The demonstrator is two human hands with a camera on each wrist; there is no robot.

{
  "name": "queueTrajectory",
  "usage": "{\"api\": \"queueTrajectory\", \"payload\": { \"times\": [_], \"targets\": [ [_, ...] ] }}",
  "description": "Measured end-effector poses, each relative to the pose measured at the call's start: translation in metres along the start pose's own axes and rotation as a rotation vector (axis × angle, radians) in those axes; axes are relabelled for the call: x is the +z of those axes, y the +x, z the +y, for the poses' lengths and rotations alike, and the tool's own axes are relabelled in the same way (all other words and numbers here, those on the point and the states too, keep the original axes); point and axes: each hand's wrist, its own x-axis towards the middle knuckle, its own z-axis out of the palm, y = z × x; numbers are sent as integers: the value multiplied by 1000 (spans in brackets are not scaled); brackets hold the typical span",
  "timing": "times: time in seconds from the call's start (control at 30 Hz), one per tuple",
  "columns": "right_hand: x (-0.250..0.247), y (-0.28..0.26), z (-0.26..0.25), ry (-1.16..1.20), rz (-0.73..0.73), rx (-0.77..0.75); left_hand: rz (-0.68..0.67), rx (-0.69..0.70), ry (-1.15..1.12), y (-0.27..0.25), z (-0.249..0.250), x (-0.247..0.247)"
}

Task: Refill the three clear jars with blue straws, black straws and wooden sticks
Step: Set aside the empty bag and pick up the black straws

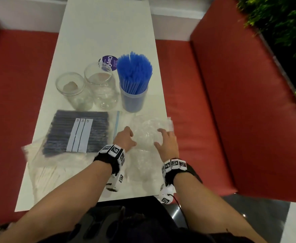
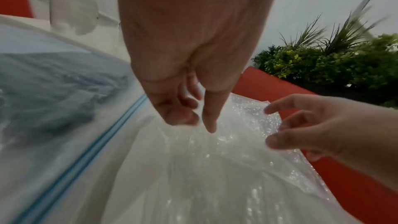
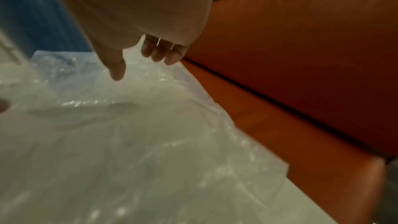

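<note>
- White counter [image 1: 108, 32] carries one jar of blue straws [image 1: 134, 74], filled, and two empty clear jars [image 1: 86, 88].
- Bagged black straws [image 1: 77, 132] lie just left of both hands, overlapping the bagged wooden sticks [image 1: 44, 174]; opening that bag likely comes next.
- Left hand [image 1: 124, 139] and right hand [image 1: 166, 142], fingers relaxed and gripping nothing, hover at an emptied clear bag [image 1: 147, 132].
</note>
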Motion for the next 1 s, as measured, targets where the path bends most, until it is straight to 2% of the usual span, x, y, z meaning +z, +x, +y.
{"api": "queueTrajectory", "payload": {
  "times": [0.07,0.13,0.2,0.27,0.33,0.37,0.43,0.5,0.57,0.67,0.73,0.9,1.0],
  "targets": [
    [11,-1,1,-130,-155,-24,-138,9,-31,-1,1,9],
    [18,-2,4,-197,-246,35,-243,34,32,-2,-1,12],
    [17,3,-1,-180,-231,51,-218,39,-31,-1,-3,9],
    [11,12,-18,-59,-147,13,-70,34,-145,-3,-5,0],
    [9,22,-44,151,-76,-41,181,-3,-134,-3,-11,-14],
    [11,26,-59,231,-92,-61,266,-20,-84,-4,-16,-23],
    [19,32,-93,360,-215,-44,335,-39,-5,-6,-28,-37],
    [34,35,-120,514,-386,101,323,-38,51,-7,-42,-47],
    [50,37,-137,567,-520,233,286,-12,74,-8,-54,-54],
    [67,38,-150,593,-618,323,210,35,30,-8,-69,-60],
    [74,35,-155,727,-624,415,171,65,2,-8,-76,-64],
    [66,29,-165,945,-592,363,109,48,-20,-8,-78,-87],
    [46,30,-174,1042,-622,269,-13,122,-110,-14,-71,-122]
  ]
}}
